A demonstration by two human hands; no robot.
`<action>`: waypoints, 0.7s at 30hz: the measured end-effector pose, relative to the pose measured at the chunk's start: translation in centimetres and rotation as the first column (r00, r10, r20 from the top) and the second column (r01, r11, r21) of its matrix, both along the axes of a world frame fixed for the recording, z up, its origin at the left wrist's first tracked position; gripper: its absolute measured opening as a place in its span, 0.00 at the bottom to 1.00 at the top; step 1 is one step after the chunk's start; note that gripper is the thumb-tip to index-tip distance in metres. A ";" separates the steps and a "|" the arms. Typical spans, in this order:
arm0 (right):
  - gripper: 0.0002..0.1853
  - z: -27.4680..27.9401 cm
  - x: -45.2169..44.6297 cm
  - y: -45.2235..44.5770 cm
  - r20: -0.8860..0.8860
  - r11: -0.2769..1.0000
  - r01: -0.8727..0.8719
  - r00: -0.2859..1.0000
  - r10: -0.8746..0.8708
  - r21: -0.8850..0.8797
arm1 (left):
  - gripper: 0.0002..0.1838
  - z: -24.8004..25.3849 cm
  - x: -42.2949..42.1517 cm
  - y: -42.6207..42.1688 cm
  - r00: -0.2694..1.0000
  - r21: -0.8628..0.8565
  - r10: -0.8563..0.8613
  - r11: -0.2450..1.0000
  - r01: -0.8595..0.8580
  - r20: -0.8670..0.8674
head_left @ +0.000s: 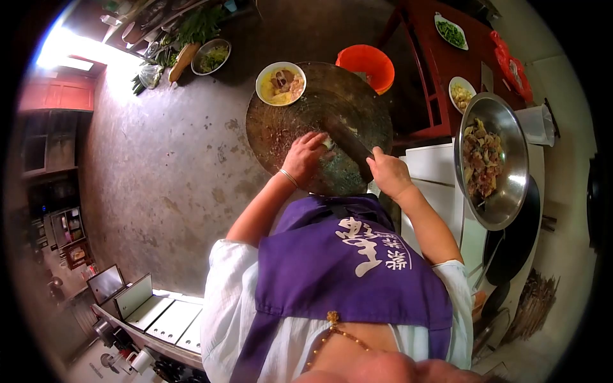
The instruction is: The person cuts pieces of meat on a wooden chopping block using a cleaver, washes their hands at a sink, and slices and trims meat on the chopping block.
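A large round chopping block (274, 127) stands in front of me. My left hand (305, 158), with a bracelet at the wrist, presses on a small pale green piece of food (327, 143) on the block, fingers bent around it. Beside it, my right hand (389, 172) is closed round the handle of a dark, broad cleaver (350, 143), whose blade lies across the block close to the left fingertips. A white bowl (281, 83) with yellow and pinkish food sits on the block's far left edge.
An orange-red bucket (366, 67) stands behind the block. To the right are a steel basin (511, 163) of chopped meat, a red table (447, 70) with plates, and a white counter (431, 167). Vegetables and a metal bowl (211, 57) lie at the far left.
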State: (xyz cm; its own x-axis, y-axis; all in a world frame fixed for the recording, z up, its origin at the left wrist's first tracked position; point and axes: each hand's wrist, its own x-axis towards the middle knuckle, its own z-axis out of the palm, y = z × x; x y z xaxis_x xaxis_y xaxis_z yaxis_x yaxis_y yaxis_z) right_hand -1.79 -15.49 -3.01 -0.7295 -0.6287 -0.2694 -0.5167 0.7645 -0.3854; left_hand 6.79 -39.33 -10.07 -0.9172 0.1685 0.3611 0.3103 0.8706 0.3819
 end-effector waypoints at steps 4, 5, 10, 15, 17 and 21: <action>0.11 -0.6 0.0 0.8 -0.040 1.000 0.021 0.999 -0.022 -0.008 | 0.14 0.9 0.7 0.1 0.976 -0.095 0.205 0.973 -0.212 -0.072; 0.11 -0.4 0.2 0.9 -0.047 1.000 0.022 0.999 -0.023 -0.009 | 0.14 0.8 1.3 0.1 0.980 -0.118 0.194 0.973 -0.197 -0.036; 0.11 0.3 -0.3 0.8 -0.057 0.998 -0.046 0.997 0.043 -0.047 | 0.19 -0.3 0.9 1.9 0.981 -0.014 0.170 0.985 -0.172 -0.092; 0.10 1.3 -1.1 0.6 -0.067 0.994 -0.109 0.992 0.107 -0.031 | 0.21 -2.1 1.4 1.4 0.984 -0.004 0.118 0.993 -0.120 -0.133; 0.10 1.6 -1.7 0.5 -0.076 0.991 -0.127 0.989 0.125 -0.030 | 0.22 -2.4 1.6 0.6 0.984 0.012 0.064 0.998 -0.063 -0.167; 0.10 2.4 -2.6 0.1 -0.086 0.975 -0.218 0.973 0.213 -0.047 | 0.21 -2.6 2.0 -1.0 0.992 0.071 -0.041 0.996 0.050 -0.117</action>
